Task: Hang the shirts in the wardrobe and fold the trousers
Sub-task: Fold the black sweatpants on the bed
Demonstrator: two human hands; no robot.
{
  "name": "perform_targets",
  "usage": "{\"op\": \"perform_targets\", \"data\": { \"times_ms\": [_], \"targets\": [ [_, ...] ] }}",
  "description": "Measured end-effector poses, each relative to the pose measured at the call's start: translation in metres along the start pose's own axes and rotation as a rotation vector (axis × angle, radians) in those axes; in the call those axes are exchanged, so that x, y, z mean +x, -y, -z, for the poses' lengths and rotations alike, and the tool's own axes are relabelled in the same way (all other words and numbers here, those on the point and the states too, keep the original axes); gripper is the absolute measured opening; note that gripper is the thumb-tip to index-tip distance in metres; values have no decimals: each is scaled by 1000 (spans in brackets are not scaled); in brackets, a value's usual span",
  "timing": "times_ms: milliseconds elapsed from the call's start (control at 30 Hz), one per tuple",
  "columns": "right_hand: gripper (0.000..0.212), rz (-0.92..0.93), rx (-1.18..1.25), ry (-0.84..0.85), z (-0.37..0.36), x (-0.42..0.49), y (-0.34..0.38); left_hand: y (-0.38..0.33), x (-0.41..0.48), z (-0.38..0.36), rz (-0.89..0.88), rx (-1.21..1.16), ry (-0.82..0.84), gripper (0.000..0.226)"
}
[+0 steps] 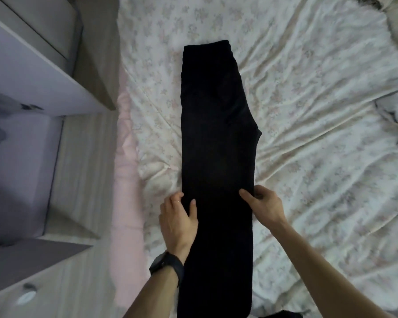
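Trousers: the black trousers [216, 138] lie lengthwise on the bed, 1 leg folded over the other, waistband at the far end and legs running toward the person and out of the bottom of the view.
Right grip: the right grip [265, 206] holds the trousers' right edge partway down the legs, thumb laid on top of the cloth and fingers curled in at the edge.
Left grip: the left grip [178, 218] is at the left edge, level with the other, thumb resting on the cloth and fingers fairly straight along the edge; whether their tips go under the cloth cannot be told, so pinch or mere touch is unclear.
Ring: a thin ring [177, 201] sits on 1 finger of the left grip.
Watch: a black watch [167, 266] is on the left wrist.
Sheet: a pale floral bed sheet [308, 111], creased, lies under the trousers.
Duvet: crumpled bedding [395, 115] is bunched at the right edge of the bed, well apart from the trousers.
Bed edge: a pink mattress edge [126, 203] shows along the left side.
Floor: light wood flooring [83, 168] runs beside the bed.
Furniture: a lilac cabinet [32, 76] stands at the left, across the floor from the bed.
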State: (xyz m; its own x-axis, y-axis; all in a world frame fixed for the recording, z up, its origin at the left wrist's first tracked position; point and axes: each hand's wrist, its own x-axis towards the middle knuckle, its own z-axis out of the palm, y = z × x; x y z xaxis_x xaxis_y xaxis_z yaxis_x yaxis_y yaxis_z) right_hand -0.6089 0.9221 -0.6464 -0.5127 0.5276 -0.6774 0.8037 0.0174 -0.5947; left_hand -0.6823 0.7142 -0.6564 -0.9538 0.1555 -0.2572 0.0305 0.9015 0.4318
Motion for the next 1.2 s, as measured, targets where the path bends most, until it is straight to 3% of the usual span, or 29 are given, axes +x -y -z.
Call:
{"op": "perform_targets", "data": {
  "times_ms": [100, 200, 300, 400, 633, 833, 933, 1200],
  "targets": [
    [15, 4, -3, 67, -4, -29, -17, 20, -24, 4, 212, -145, 149, 38],
    [10, 10, 70, 88, -6, -54, -35, 52, -57, 5, 281, -284, 371, 53],
    [6, 8, 125, 135, -6, -74, -52, 70, -94, 12, 277, -290, 499, 17],
    [16, -11, 75, 212, -11, -99, -80, 93, -129, 9, 252, -248, 480, 25],
    [31, -65, -104, 337, -55, -138, -177, 130, -178, -7, 259, -249, 531, 19],
    [21, -93, -117, 366, -69, -183, -244, 166, -232, -16, 240, -148, 680, 29],
    [10, -91, -106, 370, -65, -211, -263, 178, -260, -17, 273, -119, 775, 18],
    [21, -48, -168, 306, -59, -258, -295, 211, -302, -2, 377, -437, 766, 18]
  ]
}}
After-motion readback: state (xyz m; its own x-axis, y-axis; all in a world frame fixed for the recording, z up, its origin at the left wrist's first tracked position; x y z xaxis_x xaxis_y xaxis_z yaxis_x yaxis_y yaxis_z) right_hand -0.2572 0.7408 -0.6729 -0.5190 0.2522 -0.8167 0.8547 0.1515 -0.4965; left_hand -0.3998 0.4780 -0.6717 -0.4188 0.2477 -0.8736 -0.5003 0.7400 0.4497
